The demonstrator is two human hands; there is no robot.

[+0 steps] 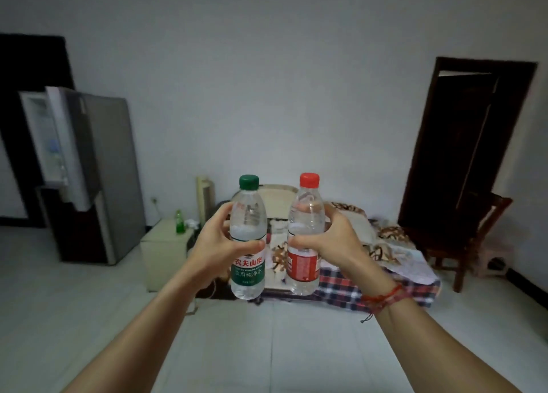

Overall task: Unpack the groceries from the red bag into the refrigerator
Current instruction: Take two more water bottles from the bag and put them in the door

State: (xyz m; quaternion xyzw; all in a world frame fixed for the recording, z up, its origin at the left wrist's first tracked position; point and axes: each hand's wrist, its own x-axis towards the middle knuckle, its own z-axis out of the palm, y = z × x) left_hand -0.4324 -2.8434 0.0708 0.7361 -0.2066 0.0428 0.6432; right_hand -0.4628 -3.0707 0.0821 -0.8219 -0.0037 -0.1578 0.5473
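White-walled room, fridge (100,167) standing open far left. I am holding two bottles upright: left grip (216,244) curling round the green-cap bottle (248,238), right grip (335,241) round the red-cap bottle (305,235). Risk: both grips being full, a bottle slipping onto the floor (237,348) while shelving.

Both hands are raised, each wrapped round an upright water bottle: the left hand (218,246) grips the green-capped bottle (248,244), the right hand (332,238) the red-capped bottle (305,238). Far left, the refrigerator (98,170) stands with its upper door open; something blurred, perhaps bottles, sits inside.
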